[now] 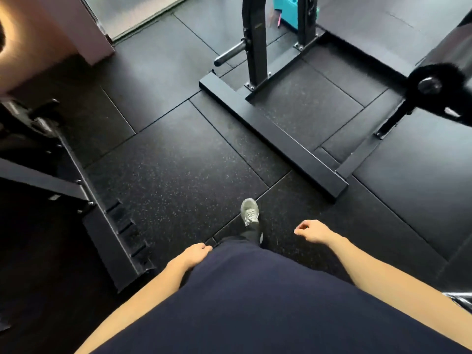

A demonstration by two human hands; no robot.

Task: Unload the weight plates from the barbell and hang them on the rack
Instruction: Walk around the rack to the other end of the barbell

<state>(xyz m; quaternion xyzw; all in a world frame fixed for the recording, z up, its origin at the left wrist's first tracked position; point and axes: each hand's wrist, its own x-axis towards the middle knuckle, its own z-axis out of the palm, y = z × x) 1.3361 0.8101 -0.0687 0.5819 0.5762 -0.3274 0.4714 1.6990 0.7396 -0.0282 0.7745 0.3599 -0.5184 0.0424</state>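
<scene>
A black weight plate sits on a steel bar end at the right edge, blurred. The black rack stands at top centre, its bare steel peg sticking out to the left with nothing on it. Both hands hang low near my body and hold nothing. My left hand lies against my dark shirt with fingers loosely curled. My right hand hangs free over the floor, fingers loosely curled. Both are far from the plate and the peg.
The rack's black floor frame runs diagonally across the rubber mat ahead. Another black machine base lies at the left. A teal box sits behind the rack. My grey shoe steps forward on the speckled floor.
</scene>
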